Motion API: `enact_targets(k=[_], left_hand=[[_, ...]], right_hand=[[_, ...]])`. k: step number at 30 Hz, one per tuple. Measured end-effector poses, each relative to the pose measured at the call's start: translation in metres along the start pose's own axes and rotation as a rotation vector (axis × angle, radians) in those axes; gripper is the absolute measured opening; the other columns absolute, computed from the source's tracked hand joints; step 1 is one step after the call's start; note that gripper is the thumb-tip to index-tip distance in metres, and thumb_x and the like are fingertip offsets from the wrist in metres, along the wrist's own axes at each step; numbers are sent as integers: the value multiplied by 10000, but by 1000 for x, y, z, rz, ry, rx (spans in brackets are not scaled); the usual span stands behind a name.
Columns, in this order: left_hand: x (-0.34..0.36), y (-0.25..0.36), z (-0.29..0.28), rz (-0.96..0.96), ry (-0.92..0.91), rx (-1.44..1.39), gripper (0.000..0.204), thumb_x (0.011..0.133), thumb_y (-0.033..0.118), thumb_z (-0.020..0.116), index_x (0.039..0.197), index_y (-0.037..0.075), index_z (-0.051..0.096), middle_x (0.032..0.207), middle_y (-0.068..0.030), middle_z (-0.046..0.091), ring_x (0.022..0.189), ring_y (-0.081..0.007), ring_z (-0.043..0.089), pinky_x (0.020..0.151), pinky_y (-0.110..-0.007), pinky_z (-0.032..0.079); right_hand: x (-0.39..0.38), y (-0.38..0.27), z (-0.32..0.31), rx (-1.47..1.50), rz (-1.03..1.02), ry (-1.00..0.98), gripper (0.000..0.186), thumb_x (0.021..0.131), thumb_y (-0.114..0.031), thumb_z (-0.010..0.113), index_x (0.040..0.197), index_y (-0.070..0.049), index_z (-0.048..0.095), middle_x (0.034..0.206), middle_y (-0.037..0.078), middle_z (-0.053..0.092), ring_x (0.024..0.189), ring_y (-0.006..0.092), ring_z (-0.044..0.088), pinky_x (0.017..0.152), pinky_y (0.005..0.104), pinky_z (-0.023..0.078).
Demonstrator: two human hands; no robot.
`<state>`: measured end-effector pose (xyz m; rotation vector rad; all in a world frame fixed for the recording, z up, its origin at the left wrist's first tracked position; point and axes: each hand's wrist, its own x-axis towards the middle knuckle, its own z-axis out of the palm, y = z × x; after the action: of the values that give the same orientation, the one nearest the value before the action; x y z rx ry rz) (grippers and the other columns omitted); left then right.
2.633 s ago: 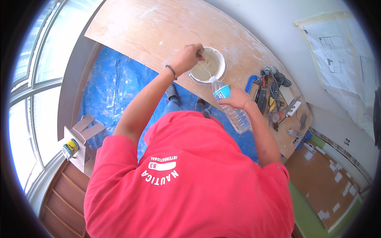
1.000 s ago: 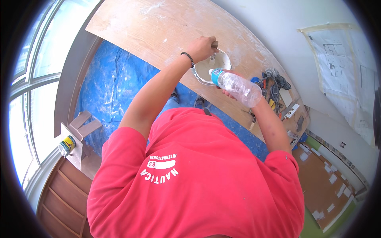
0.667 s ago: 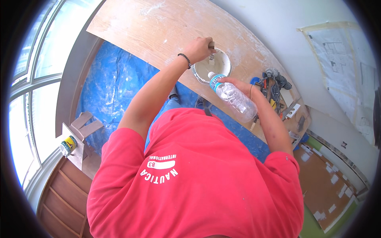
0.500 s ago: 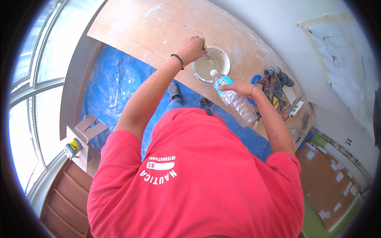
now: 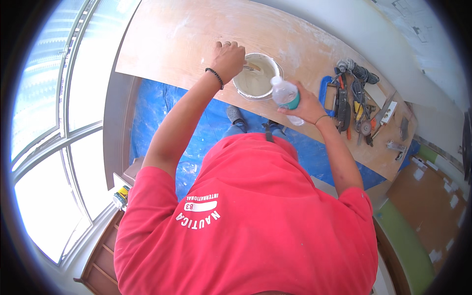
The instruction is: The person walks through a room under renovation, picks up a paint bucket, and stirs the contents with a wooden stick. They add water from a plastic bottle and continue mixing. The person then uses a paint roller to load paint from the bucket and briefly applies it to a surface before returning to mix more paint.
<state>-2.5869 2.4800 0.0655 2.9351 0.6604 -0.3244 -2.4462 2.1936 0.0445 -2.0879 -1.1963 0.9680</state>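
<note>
Overhead view of a person at a plywood board [image 5: 162, 44] laid as a worktop. The left hand [image 5: 227, 54] is closed around a stirring stick [image 5: 253, 68] that dips into a white bucket [image 5: 258, 78] of pale mix. The right hand [image 5: 305, 104], fingers wrapped around a clear plastic water bottle [image 5: 286, 96], tips its neck toward the bucket's rim (placed for pouring, it seems). Hand tools [image 5: 354, 98] lie well apart to the right; blue tarp [image 5: 162, 113] covers the floor.
</note>
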Motion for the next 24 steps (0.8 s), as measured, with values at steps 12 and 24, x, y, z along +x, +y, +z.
enact_targets(k=[12, 24], left_hand=[[17, 50, 71, 54, -331, 230, 206, 980, 151, 579, 1130, 66, 692, 953, -154, 787, 909, -323, 782, 774, -469, 599], [-27, 35, 42, 31, -210, 120, 232, 990, 135, 508, 1091, 50, 699, 955, -187, 777, 948, -347, 768, 800, -478, 590]], right_hand=[[43, 149, 15, 179, 122, 726, 878, 710, -294, 989, 1404, -124, 479, 1312, 185, 686, 1222, 387, 675, 1018, 473, 552], [53, 187, 33, 164, 154, 772, 1073, 690, -248, 993, 1530, -98, 343, 1455, 240, 564, 1316, 421, 592, 1101, 474, 497]])
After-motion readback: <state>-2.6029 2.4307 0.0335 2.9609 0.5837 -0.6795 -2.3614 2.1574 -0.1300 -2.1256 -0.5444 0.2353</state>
